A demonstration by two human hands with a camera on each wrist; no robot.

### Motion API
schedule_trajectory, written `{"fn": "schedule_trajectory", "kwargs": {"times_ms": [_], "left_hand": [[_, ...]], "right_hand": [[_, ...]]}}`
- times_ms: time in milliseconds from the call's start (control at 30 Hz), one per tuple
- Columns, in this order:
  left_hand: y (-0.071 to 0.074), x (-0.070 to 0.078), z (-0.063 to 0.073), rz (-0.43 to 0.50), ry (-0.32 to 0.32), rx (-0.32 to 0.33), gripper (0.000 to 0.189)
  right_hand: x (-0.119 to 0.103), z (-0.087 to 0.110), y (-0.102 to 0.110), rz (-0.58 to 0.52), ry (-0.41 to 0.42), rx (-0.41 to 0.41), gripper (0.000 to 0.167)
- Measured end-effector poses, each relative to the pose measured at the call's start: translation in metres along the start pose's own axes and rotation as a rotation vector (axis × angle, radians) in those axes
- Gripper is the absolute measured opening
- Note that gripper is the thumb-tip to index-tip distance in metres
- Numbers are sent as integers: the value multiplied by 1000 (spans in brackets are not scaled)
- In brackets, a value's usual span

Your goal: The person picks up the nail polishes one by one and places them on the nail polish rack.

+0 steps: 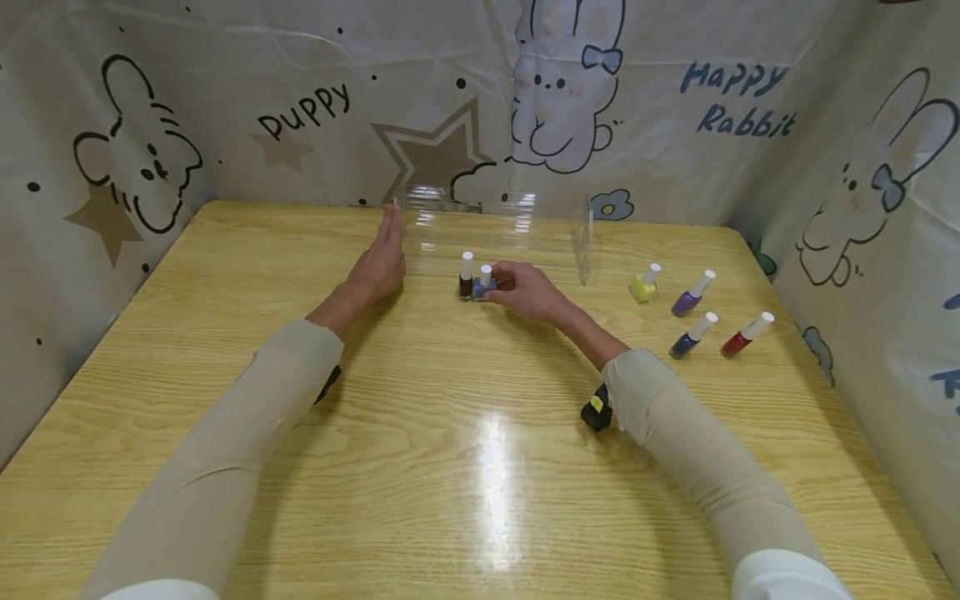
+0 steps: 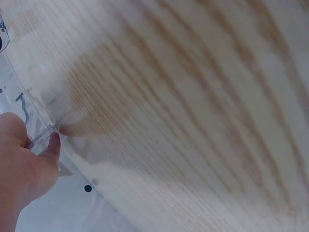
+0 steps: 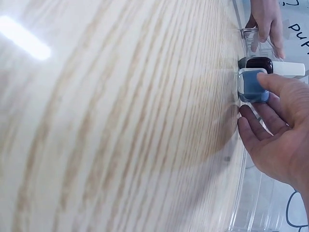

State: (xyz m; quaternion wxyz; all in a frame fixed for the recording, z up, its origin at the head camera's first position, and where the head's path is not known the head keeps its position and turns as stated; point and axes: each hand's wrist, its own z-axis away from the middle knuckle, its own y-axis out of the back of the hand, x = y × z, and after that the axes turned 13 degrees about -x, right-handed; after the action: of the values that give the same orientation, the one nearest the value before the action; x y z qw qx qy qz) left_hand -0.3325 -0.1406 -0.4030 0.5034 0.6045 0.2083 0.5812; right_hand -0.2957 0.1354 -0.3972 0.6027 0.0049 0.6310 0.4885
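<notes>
A clear plastic display rack [image 1: 495,229] stands near the table's back edge. At its left end is my left hand [image 1: 378,267]; in the left wrist view the thumb and a finger of this hand [image 2: 31,166] pinch the rack's clear edge [image 2: 46,131]. My right hand [image 1: 528,292] pinches a grey-blue nail polish bottle [image 1: 483,288] with a white cap, upright in front of the rack. Close on its left stands a dark nail polish bottle [image 1: 466,287], also white-capped. The right wrist view shows the thumb on the blue bottle's [image 3: 253,87] face, the dark bottle [image 3: 260,63] right beside it.
To the right on the wooden table [image 1: 420,467] stand a yellow-green nail polish [image 1: 643,287], a purple one [image 1: 686,303], a dark blue one [image 1: 683,345] and a red one [image 1: 736,344]. A printed cloth [image 1: 300,50] hangs behind and along the sides.
</notes>
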Motion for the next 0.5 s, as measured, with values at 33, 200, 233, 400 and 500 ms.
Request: {"fn": "schedule_trajectory", "kwargs": {"times_ms": [33,200,233,400,500], "left_hand": [[0,0,0,-1,1,-1,71],[1,0,0,-5,-2,-7,71],[1,0,0,-7,-3,-7,71],[0,-1,0,-12,0,-4,71],[0,-1,0,-9,3,-2,72]], "right_hand": [[0,0,0,-2,1,2,40],[1,0,-1,-16,5,12,34],[1,0,0,-17,5,15,33],[2,2,3,-28,-16,39,37],[1,2,8,-36,-29,63,38]]}}
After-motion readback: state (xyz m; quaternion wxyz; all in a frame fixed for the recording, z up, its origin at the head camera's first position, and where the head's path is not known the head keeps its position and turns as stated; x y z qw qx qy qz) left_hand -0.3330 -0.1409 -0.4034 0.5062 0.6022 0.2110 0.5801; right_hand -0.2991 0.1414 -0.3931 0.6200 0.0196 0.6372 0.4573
